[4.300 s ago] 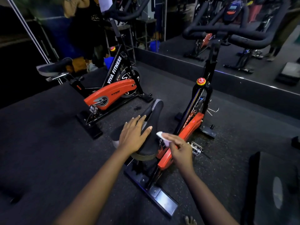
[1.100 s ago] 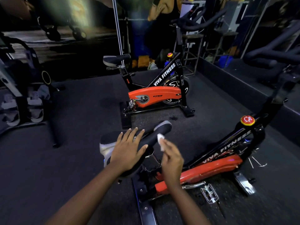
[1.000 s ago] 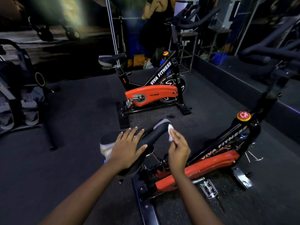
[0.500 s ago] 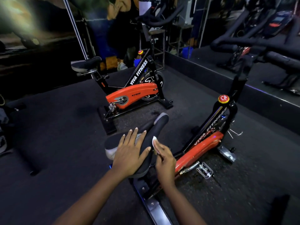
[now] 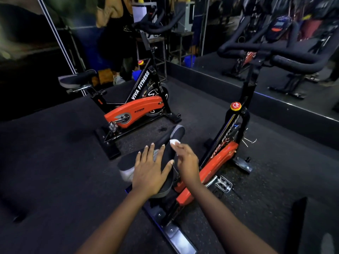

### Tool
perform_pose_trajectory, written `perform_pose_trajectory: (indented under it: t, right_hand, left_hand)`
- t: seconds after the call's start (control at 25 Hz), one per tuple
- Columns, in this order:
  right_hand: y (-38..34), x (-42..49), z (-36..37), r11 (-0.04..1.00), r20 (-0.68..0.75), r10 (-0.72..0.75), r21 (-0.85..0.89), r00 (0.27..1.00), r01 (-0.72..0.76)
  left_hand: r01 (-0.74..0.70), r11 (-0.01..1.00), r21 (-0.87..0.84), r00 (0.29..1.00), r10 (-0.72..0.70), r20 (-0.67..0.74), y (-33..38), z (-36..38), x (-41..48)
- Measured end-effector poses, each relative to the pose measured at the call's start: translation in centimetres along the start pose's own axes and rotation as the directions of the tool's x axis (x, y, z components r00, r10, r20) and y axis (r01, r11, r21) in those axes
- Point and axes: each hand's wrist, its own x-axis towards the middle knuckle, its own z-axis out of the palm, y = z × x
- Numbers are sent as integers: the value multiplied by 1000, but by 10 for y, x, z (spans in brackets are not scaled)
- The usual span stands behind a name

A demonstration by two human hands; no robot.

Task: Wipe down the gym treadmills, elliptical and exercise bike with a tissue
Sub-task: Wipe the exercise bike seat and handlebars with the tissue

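A black and orange exercise bike (image 5: pixel 218 160) stands right in front of me, its black saddle (image 5: pixel 174 136) pointing away. My left hand (image 5: pixel 149 169) lies flat on the wide rear part of the saddle, fingers spread. My right hand (image 5: pixel 187 162) pinches a small white tissue (image 5: pixel 174 142) and holds it against the right side of the saddle's narrow nose. The bike's black handlebars (image 5: pixel 275 57) rise at the upper right.
A second orange exercise bike (image 5: pixel 134 110) stands further back on the left, on the dark rubber floor (image 5: pixel 55 162). A mirror wall (image 5: pixel 275 43) with a low dark ledge runs along the right. A person (image 5: pixel 117 33) stands at the back. A metal pedal (image 5: pixel 222 184) sticks out by my right forearm.
My right hand has slid the tissue forward along the saddle's right side toward its nose. My left hand has stayed flat on the saddle. My view has swung rightward.
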Motion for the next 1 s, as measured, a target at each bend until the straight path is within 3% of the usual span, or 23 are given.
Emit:
perform_pose_trajectory:
  t: [0.16, 0.36, 0.56, 0.72, 0.84, 1.0]
  right_hand:
    - [-10, -48, 5, 992, -126, -125, 10, 984, 127]
    - [-7, -76, -5, 989, -48, -123, 77, 991, 127]
    - [-5, -71, -44, 983, -63, 66, 174, 996, -54]
    - [8, -49, -84, 959, -162, 217, 220, 963, -179]
    - [21, -30, -123, 925, -197, 271, 325, 942, -198]
    - [49, 5, -192, 892, -312, 336, 407, 889, -194]
  left_hand:
    - [-6, 1000, 10, 1000, 6, -1, 2, -1, -1]
    - [-5, 999, -43, 1000, 5, -7, 2, -3, -2]
    - [-48, 990, -133, 999, 48, -6, -3, -5, -5]
    - [-115, 904, -411, 993, 109, -37, 13, -16, 0]
    - [-181, 815, -550, 983, 163, -82, 45, -25, 17]
    - [-276, 743, -610, 960, 242, -139, 112, -32, 71]
